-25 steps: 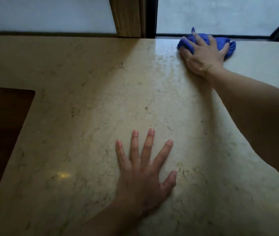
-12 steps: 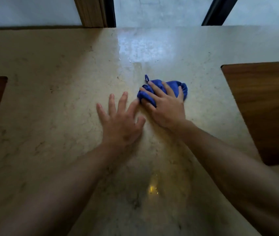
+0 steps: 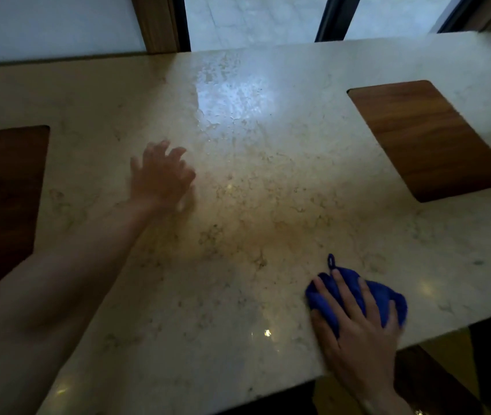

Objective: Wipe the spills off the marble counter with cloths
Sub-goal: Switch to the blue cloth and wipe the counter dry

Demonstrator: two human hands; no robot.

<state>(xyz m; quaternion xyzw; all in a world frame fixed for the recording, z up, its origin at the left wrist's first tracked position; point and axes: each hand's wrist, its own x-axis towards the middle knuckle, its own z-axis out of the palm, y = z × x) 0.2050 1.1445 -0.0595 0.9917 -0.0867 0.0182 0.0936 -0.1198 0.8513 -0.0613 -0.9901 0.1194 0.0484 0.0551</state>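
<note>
Cloth (image 3: pixel 350 284) lies under right hand (image 3: pixel 358 345).

The left hand (image 3: pixel 160 175) is being held at about ten o'clock in the view, with its fingers loosely bent and spread, and nothing is being gripped by it. It is blurred. The left forearm is being stretched up from eight o'clock. The right hand (image 3: pixel 355 330) is being held at five o'clock, and its straight, spread fingers are being pressed on the blue cloth (image 3: pixel 388 298).

right hand (image 3: pixel 355 339) flat on blue cloth (image 3: pixel 383 293) | left hand (image 3: pixel 160 175) blurred, over marble counter (image 3: pixel 238 280)
</note>
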